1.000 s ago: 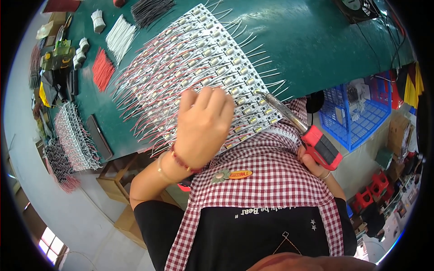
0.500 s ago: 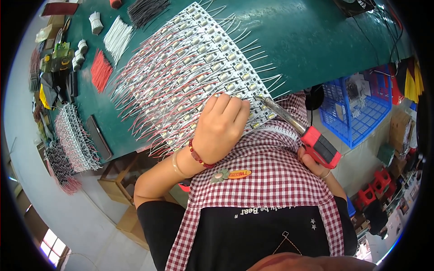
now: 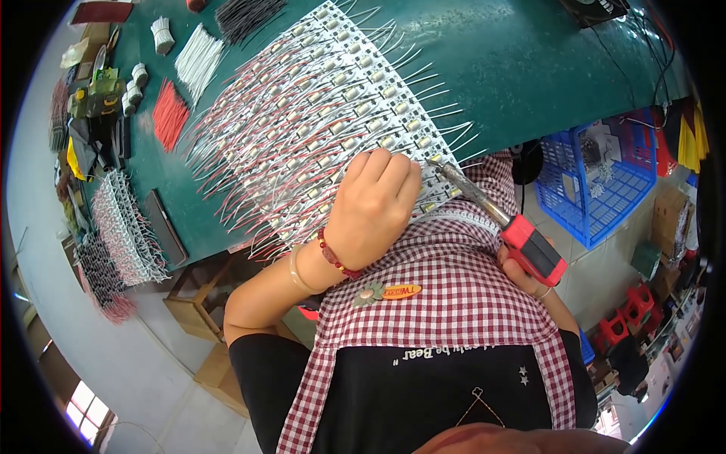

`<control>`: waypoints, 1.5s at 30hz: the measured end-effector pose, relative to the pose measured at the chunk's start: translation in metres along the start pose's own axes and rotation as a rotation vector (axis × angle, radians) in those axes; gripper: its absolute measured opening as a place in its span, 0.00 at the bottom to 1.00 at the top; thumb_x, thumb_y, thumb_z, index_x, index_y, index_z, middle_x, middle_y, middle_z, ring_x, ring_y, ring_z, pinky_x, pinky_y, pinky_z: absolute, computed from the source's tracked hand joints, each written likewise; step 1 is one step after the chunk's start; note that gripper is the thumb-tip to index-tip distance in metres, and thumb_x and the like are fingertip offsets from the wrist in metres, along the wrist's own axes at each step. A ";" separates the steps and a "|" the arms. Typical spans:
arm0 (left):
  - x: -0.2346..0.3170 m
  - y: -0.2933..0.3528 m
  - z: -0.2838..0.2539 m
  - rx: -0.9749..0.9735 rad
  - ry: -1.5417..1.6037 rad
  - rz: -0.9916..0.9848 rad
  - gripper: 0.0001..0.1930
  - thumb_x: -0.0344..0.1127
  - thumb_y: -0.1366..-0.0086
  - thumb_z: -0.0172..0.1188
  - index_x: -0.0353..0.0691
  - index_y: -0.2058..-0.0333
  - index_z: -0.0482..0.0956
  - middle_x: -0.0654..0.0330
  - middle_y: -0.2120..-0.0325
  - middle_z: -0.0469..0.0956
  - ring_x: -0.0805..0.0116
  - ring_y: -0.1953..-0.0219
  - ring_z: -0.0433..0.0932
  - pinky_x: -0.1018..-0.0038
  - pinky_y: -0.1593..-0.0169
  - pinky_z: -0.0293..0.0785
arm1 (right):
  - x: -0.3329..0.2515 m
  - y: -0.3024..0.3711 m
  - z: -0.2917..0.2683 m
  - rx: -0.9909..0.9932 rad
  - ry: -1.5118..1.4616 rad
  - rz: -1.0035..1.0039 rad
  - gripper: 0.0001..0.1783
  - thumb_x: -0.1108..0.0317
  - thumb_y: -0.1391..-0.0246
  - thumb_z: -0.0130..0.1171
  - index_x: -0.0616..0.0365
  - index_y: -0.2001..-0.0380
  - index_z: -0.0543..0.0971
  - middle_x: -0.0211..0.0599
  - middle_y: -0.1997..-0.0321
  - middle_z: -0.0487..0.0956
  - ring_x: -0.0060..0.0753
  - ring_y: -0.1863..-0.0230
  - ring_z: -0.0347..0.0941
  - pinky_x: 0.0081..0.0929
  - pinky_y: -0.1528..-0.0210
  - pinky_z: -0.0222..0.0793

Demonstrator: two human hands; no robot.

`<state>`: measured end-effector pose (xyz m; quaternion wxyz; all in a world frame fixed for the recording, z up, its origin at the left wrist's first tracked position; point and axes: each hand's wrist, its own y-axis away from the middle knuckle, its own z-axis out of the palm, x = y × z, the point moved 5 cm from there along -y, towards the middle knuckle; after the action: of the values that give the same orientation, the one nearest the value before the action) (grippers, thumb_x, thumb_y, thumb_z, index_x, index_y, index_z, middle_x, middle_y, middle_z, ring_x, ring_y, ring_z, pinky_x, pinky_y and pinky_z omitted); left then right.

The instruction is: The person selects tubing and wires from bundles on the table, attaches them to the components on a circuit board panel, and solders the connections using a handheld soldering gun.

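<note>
A white panel of small circuit boards [image 3: 352, 94] lies on the green table, reaching over its near edge. Rows of red and white wires stick out from it. My left hand [image 3: 376, 200] rests on the panel's near part, fingers curled and closed; whatever they pinch is hidden beneath them. In my right hand [image 3: 522, 274] is a soldering iron [image 3: 533, 250] with a red and black handle, gripped from below and partly hidden by it. The iron's metal tip meets or hovers just over the panel's right side, close to my left fingertips; contact is too small to tell.
Bundles of red wires [image 3: 170, 115], white wires [image 3: 198, 62] and black wires [image 3: 246, 19] lie on the table [image 3: 499, 68] beyond the panel. Wired boards [image 3: 128, 227] are stacked at the left, by a dark flat case [image 3: 165, 227]. A blue crate [image 3: 594, 189] stands at the right.
My left hand has shifted very slightly, its fingers nudging up and right. The soldering iron's handle has dipped a touch. The panel stays nearly in place.
</note>
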<state>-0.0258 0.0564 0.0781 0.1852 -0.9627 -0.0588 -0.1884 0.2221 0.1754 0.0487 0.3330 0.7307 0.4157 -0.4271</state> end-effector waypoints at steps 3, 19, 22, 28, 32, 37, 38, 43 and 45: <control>0.000 0.001 0.000 -0.015 0.007 -0.033 0.12 0.24 0.51 0.58 0.32 0.65 0.78 0.58 0.73 0.68 0.62 0.69 0.69 0.69 0.64 0.66 | 0.005 -0.002 0.000 0.011 -0.085 -0.008 0.08 0.71 0.63 0.64 0.58 0.75 0.79 0.35 0.78 0.78 0.40 0.78 0.76 0.33 0.76 0.70; 0.000 -0.001 0.001 -0.053 -0.009 -0.049 0.15 0.23 0.52 0.60 0.32 0.62 0.80 0.59 0.73 0.69 0.63 0.69 0.70 0.68 0.64 0.66 | 0.014 0.006 0.001 0.082 -0.092 0.018 0.06 0.72 0.63 0.63 0.60 0.76 0.80 0.37 0.78 0.78 0.40 0.78 0.76 0.32 0.75 0.71; 0.001 -0.001 0.000 -0.082 -0.072 -0.056 0.14 0.25 0.51 0.59 0.33 0.62 0.80 0.60 0.73 0.69 0.63 0.68 0.70 0.68 0.63 0.65 | 0.024 0.014 0.001 0.059 -0.097 0.035 0.05 0.72 0.62 0.62 0.60 0.77 0.80 0.36 0.78 0.78 0.39 0.78 0.76 0.31 0.75 0.71; 0.004 0.000 0.000 -0.054 -0.227 -0.016 0.05 0.29 0.49 0.55 0.37 0.72 0.76 0.60 0.73 0.68 0.66 0.67 0.69 0.69 0.62 0.64 | 0.027 0.015 0.002 0.037 -0.100 0.033 0.06 0.70 0.59 0.63 0.60 0.77 0.80 0.36 0.78 0.78 0.40 0.78 0.76 0.32 0.75 0.71; -0.002 0.002 -0.017 -0.028 -0.198 -0.077 0.08 0.29 0.50 0.56 0.36 0.69 0.77 0.60 0.72 0.70 0.65 0.66 0.70 0.68 0.62 0.65 | 0.028 0.016 0.000 0.037 -0.112 0.067 0.06 0.69 0.58 0.63 0.60 0.76 0.80 0.36 0.78 0.78 0.40 0.77 0.76 0.32 0.73 0.71; 0.012 0.008 -0.023 0.113 -0.131 -0.101 0.14 0.27 0.51 0.58 0.33 0.63 0.78 0.58 0.71 0.68 0.62 0.67 0.70 0.66 0.62 0.66 | 0.041 0.029 -0.001 0.034 -0.185 0.144 0.07 0.67 0.56 0.64 0.60 0.75 0.80 0.35 0.77 0.78 0.39 0.77 0.76 0.31 0.73 0.70; 0.015 0.009 -0.017 0.090 -0.043 -0.087 0.13 0.28 0.50 0.58 0.33 0.63 0.78 0.58 0.71 0.68 0.61 0.67 0.70 0.66 0.62 0.66 | 0.042 0.031 -0.001 0.028 -0.202 0.143 0.08 0.67 0.55 0.64 0.60 0.75 0.80 0.35 0.77 0.78 0.39 0.77 0.76 0.31 0.73 0.70; 0.016 0.015 0.006 0.052 0.019 -0.086 0.15 0.22 0.51 0.59 0.37 0.63 0.82 0.61 0.75 0.66 0.63 0.71 0.69 0.68 0.65 0.65 | 0.033 0.021 0.000 0.003 -0.216 0.125 0.08 0.66 0.57 0.64 0.60 0.76 0.80 0.35 0.78 0.78 0.38 0.77 0.76 0.30 0.74 0.70; 0.015 0.014 0.006 0.061 0.029 -0.083 0.15 0.22 0.52 0.59 0.36 0.62 0.82 0.61 0.75 0.67 0.63 0.71 0.69 0.68 0.65 0.66 | 0.028 0.020 0.001 0.004 -0.129 0.043 0.07 0.67 0.59 0.64 0.59 0.77 0.79 0.35 0.78 0.77 0.39 0.78 0.75 0.31 0.75 0.69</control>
<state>-0.0072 0.0464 0.0736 0.2073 -0.9505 -0.1017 -0.2081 0.2483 0.1754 0.0255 0.3665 0.7110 0.3768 -0.4670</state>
